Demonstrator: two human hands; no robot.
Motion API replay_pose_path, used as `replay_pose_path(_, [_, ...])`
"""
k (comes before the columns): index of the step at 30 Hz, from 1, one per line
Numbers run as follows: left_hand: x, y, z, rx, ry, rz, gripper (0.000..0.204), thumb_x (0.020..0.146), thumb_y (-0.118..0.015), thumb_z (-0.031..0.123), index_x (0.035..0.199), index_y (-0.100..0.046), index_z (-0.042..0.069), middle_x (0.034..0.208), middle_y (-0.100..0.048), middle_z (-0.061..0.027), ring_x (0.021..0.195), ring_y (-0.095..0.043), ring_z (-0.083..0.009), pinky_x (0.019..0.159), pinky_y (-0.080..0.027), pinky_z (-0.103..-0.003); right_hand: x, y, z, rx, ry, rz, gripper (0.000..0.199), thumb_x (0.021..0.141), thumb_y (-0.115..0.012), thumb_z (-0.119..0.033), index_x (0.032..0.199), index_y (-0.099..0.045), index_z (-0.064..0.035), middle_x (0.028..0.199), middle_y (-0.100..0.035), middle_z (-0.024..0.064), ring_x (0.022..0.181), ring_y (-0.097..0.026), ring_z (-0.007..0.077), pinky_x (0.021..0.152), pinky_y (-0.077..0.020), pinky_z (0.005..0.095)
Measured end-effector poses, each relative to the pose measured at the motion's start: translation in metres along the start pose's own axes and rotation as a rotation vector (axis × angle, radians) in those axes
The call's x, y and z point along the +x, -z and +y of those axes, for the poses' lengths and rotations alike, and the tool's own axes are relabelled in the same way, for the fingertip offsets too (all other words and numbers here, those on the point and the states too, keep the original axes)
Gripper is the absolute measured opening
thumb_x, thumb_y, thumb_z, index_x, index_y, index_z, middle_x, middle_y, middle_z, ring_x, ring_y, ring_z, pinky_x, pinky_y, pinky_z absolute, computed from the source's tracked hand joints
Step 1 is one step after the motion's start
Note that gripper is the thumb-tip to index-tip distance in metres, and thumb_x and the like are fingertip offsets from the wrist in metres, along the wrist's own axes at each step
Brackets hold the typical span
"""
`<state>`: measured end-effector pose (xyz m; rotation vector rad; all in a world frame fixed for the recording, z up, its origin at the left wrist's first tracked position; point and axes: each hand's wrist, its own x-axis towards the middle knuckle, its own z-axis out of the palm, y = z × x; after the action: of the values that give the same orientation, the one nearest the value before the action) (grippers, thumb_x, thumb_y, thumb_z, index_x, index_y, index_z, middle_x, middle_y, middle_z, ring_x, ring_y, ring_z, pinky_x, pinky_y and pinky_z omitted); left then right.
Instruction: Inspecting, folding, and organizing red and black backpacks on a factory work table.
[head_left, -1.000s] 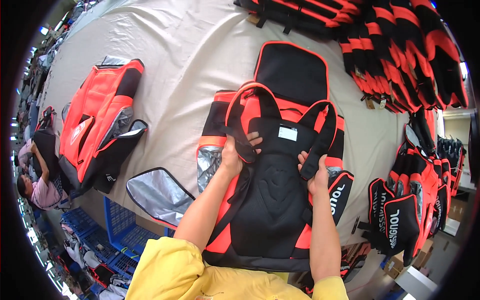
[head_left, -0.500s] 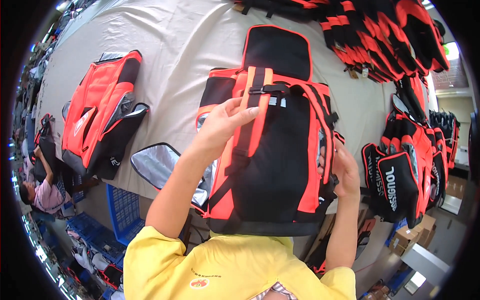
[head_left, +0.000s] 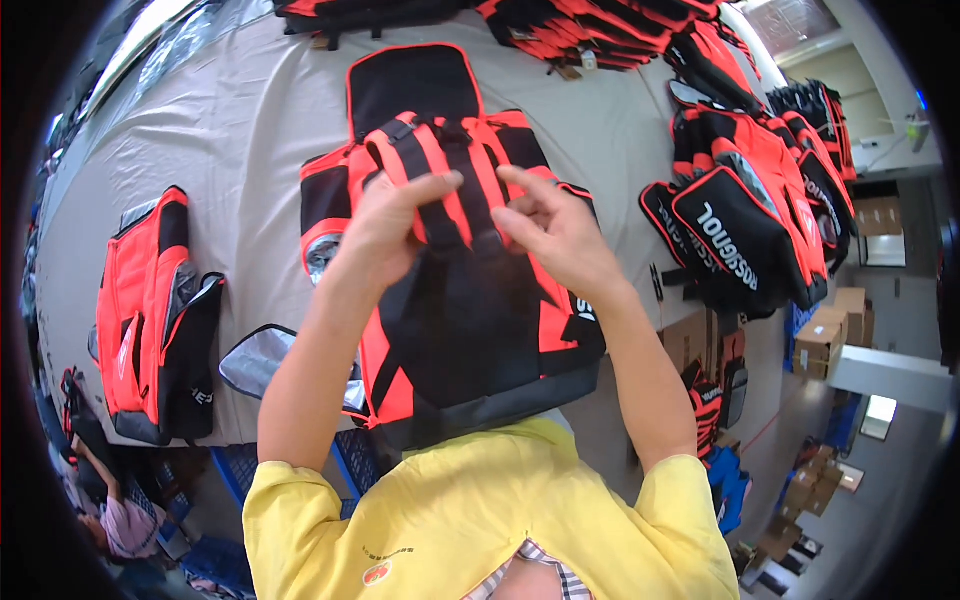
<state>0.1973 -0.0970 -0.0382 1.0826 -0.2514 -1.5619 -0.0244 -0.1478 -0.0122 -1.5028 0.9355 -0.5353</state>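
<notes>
A large black and orange-red backpack lies back-panel up on the covered table before me, its top flap folded out away from me. Two padded shoulder straps run side by side down its middle. My left hand is closed round the left shoulder strap, thumb across the top. At the right shoulder strap my right hand has its thumb and forefinger at the outer edge, slightly blurred; its other fingers curl in. A silver-lined side pocket hangs open on the left.
Another orange and black backpack lies at the left on the cream-coloured cloth. More bags are piled at the far edge and at the right. Blue crates stand below the table; cardboard boxes stand at the right. A person is at lower left.
The shoulder straps now lie together at the middle of the pack. My right hand has come from the pack's right side up to the straps. The view has shifted to the right.
</notes>
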Motion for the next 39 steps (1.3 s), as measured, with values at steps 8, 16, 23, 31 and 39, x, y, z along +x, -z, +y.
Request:
replay_pose_path(8, [0.014, 0.006, 0.029, 0.051, -0.028, 0.056, 0.026, 0.088, -0.086, 0.005, 0.111, -0.075, -0.001, 0.106, -0.08, -0.0105, 0.096, -0.079, -0.0218, 0.093, -0.064, -0.039, -0.146, 0.031, 0.083, -0.733, 0.163, 0.273, 0.053, 0.089, -0.086, -0.018, 0.136, -0.066, -0.0039, 0.127, -0.07, 0.0163, 0.12, -0.066, 0.0348, 0.105, -0.0516, 0.0436])
replay_pose_path(16, [0.025, 0.015, 0.024, 0.062, -0.085, 0.13, 0.027, 0.09, -0.082, 0.002, 0.115, -0.073, -0.001, 0.108, -0.08, -0.0126, 0.096, -0.079, -0.0229, 0.092, -0.065, -0.039, -0.255, 0.074, 0.149, -1.086, -0.193, 0.067, 0.036, 0.088, -0.082, -0.023, 0.119, -0.076, -0.0054, 0.099, -0.074, 0.0142, 0.104, -0.07, 0.0365, 0.098, -0.0518, 0.0483])
replay_pose_path(23, [0.04, 0.013, 0.018, 0.075, -0.07, 0.183, 0.022, 0.092, -0.08, 0.001, 0.113, -0.073, -0.003, 0.106, -0.08, -0.0159, 0.09, -0.081, -0.0272, 0.085, -0.068, -0.041, -0.289, 0.072, 0.16, -0.794, -0.286, 0.087, 0.061, 0.091, -0.083, -0.042, 0.135, -0.068, -0.0023, 0.121, -0.072, 0.0207, 0.119, -0.065, 0.0422, 0.104, -0.051, 0.049])
replay_pose_path(31, [0.059, 0.013, 0.007, 0.152, -0.169, 0.263, 0.031, 0.087, -0.085, -0.001, 0.115, -0.071, -0.006, 0.106, -0.078, -0.0175, 0.091, -0.079, -0.0285, 0.081, -0.068, -0.042, -0.29, 0.043, 0.191, -0.624, -0.194, 0.052, 0.072, 0.084, -0.089, -0.036, 0.138, -0.062, 0.0029, 0.134, -0.066, 0.0212, 0.13, -0.058, 0.0413, 0.109, -0.0483, 0.0483])
replay_pose_path(39, [-0.006, 0.013, -0.017, 1.708, -0.293, 0.555, 0.098, 0.086, -0.084, 0.06, 0.149, -0.043, -0.003, 0.131, -0.071, -0.0288, 0.121, -0.07, -0.0473, 0.1, -0.057, -0.052, -0.295, 0.047, 0.196, -0.613, -0.095, -0.015, 0.08, 0.084, -0.09, -0.04, 0.146, -0.055, -0.0014, 0.14, -0.061, 0.0216, 0.132, -0.055, 0.0434, 0.111, -0.0472, 0.0487])
